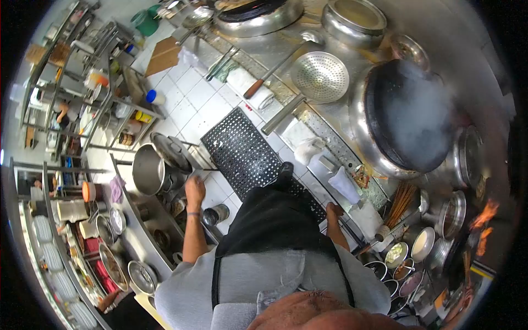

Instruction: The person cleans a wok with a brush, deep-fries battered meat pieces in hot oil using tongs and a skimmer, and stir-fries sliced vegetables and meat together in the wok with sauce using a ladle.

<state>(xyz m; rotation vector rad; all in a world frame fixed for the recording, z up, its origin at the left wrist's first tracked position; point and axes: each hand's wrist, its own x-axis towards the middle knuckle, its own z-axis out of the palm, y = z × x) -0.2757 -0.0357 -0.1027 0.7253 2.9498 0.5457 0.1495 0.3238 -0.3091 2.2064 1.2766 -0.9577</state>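
Observation:
My left hand (195, 190) hangs at my left side, its fingers curled closed. Whether anything is inside them I cannot make out. Just beyond it stand a large steel pot (147, 169) and a round metal lid (170, 151). On my other side, my right hand (333, 209) is low by the front edge of the cooking range, close to a white cloth (365, 215). Its fingers are too small and partly hidden to read. Ahead to the right, a black wok (385, 113) gives off smoke or steam. A perforated strainer (320, 77) with a long handle lies on the range.
A black rubber mat (242, 148) covers the tiled floor ahead. Bowls of ingredients (396, 254) and bamboo sticks (402, 203) crowd the right, with a flame (485, 214) beyond. Metal shelving (91, 99) lines the left. Another person's arm (107, 301) shows at lower left.

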